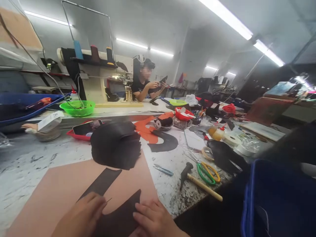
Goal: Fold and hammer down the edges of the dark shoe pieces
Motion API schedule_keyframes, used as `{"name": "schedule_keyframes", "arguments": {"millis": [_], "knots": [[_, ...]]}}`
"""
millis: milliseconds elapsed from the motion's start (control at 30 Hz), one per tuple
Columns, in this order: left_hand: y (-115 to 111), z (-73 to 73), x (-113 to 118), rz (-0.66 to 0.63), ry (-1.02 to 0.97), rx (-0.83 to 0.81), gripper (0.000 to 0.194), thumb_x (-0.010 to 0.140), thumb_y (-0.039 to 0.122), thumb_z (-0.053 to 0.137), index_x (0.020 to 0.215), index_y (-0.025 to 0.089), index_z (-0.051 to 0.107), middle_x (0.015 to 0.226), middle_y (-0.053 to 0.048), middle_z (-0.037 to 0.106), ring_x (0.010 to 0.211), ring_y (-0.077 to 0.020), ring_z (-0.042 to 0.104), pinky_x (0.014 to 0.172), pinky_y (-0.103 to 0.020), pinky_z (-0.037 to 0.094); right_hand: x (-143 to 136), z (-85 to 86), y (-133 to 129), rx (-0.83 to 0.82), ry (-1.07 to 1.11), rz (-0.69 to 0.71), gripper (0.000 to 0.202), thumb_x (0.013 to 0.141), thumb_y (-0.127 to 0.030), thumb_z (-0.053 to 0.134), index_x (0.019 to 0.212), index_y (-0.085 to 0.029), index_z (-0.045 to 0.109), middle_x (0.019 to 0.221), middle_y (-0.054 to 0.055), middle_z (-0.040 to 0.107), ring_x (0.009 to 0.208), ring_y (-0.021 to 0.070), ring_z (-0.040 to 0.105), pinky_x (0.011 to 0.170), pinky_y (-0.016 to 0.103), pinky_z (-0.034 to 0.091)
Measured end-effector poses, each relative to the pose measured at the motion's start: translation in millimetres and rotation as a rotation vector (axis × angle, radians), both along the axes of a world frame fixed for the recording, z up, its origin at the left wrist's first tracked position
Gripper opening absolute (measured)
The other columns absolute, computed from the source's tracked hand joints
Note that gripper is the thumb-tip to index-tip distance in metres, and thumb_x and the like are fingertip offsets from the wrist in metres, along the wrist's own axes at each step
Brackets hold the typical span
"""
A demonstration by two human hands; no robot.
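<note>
A black leather-like cut piece (120, 217) with a pointed tip lies on a pink sheet at the bottom of the view. My right hand (155, 219) grips its right edge, fingertips on top of it. At the piece's left side, my left hand (82, 214) is closed with the fingers together. A thin dark sliver (108, 199) sticks out beyond its fingertips; I cannot tell what it belongs to. Just above the left hand lies a black strip (102, 182), its lower end hidden by that hand. A stack of black pieces (115, 144) sits farther back on the pink sheet (56, 187).
To the right lie thread snips (163, 170), a hammer (201, 186) and green-and-orange-handled scissors (207, 172). A blue bin (249, 197) stands off the table's right edge. Across the table, a person (145, 82) holds a dark piece beside a sewing machine (98, 79).
</note>
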State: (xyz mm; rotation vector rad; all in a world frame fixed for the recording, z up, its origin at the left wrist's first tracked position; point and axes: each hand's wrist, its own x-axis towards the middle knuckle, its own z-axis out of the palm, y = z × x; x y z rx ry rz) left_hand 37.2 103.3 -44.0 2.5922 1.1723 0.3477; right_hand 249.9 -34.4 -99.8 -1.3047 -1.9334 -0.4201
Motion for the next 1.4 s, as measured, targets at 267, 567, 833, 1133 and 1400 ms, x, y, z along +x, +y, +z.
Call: {"name": "schedule_keyframes", "arguments": {"millis": [267,567,833,1133,1400], "knots": [[-33,4.9,79,-0.18,0.024,0.051,0.031,0.089,0.021,0.034,0.073,0.021,0.061,0.074,-0.001,0.056,0.065,-0.0128,0.057,0.055,-0.022,0.038,1,17.3,-4,-0.238,0.083,0.046,0.024,0.082,-0.016,0.048,0.104,-0.021,0.057,0.091,0.002,0.068,0.076,0.0172,0.055,0.066,0.032,0.039],[-30,-25.6,90,-0.221,0.0,-0.024,0.028,0.089,0.019,0.038,0.074,0.02,0.063,0.073,-0.001,0.057,0.064,-0.0124,0.056,0.056,-0.021,0.038,0,19.7,-7,-0.266,0.243,-0.102,0.009,0.079,-0.02,0.056,0.087,-0.021,0.059,0.086,0.003,0.061,0.079,0.0179,0.052,0.073,0.034,0.038],[-30,-24.1,87,-0.244,-0.025,-0.081,0.032,0.089,0.019,0.036,0.071,0.019,0.062,0.071,-0.001,0.056,0.063,-0.0116,0.054,0.056,-0.021,0.037,4,23.4,-12,-0.382,0.212,-0.168,0.015,0.076,-0.022,0.059,0.091,-0.021,0.056,0.103,0.006,0.06,0.092,0.0211,0.053,0.081,0.037,0.039],[-21,-14.8,78,-0.296,-0.053,-0.149,0.021,0.084,0.018,0.045,0.085,0.021,0.065,0.076,-0.001,0.059,0.068,-0.0126,0.057,0.061,-0.021,0.043,3,25.4,-10,-0.491,0.163,-0.188,0.022,0.072,-0.02,0.057,0.093,-0.02,0.051,0.116,0.008,0.06,0.111,0.0259,0.046,0.094,0.043,0.031],[-16,-13.1,38,-0.411,-0.129,-0.145,0.03,0.089,0.018,0.038,0.096,0.025,0.066,0.073,0.0,0.057,0.065,-0.0101,0.057,0.06,-0.017,0.042,0,27.3,-8,-0.47,0.166,-0.195,0.044,0.073,-0.019,0.055,0.116,-0.019,0.049,0.115,0.006,0.061,0.106,0.0254,0.048,0.098,0.045,0.026]]}}
